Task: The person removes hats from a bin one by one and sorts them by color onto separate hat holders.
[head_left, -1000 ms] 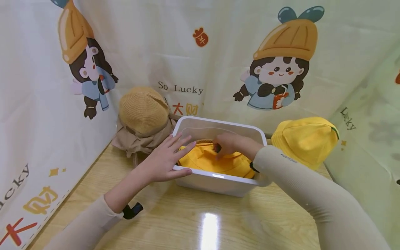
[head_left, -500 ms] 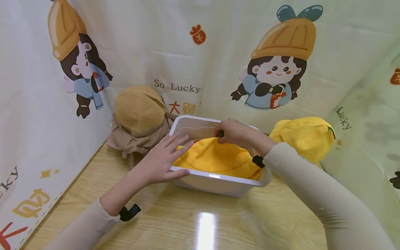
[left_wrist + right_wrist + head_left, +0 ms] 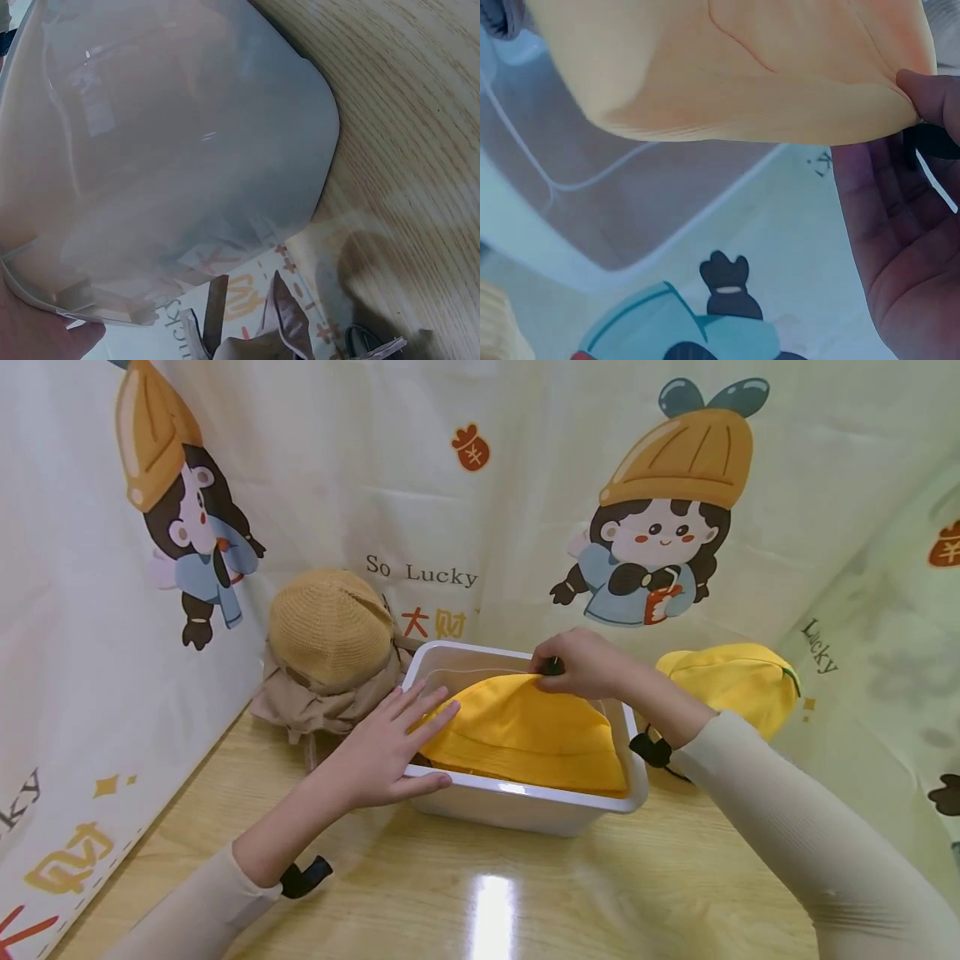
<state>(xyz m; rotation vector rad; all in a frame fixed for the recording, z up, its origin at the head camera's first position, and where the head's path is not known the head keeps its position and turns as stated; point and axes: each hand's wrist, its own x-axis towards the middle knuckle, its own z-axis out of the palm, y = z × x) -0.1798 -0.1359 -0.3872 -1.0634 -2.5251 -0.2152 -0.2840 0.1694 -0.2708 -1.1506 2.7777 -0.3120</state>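
- Head view: a white bin stands on the wood-grained worktop, and a yellow hat sits inside it, its brim within the near rim and its crown raised toward the far side.
- Head view: the right hand, above the far rim of the bin, pinches the top of the yellow hat between thumb and fingers.
- Head view: the left hand rests at the near left corner of the bin, fingers straight and spread, gripping nothing.
- Head view: just left of the bin lies a tan knitted hat over brown cloth; whether the two are one piece is hard to tell. To the right of the bin lies a second yellow hat, partly behind the right forearm. A pale printed curtain hangs behind the bin.
- Left wrist view: the outer wall of the bin fills much of the frame; the thumb lies by its rim, the worktop shows past its base, and folds of the brown cloth show near it.
- Right wrist view: the thumb presses the edge of the yellow hat over the bin, the palm in plain sight; a dark piece by the thumb is too unclear to name.
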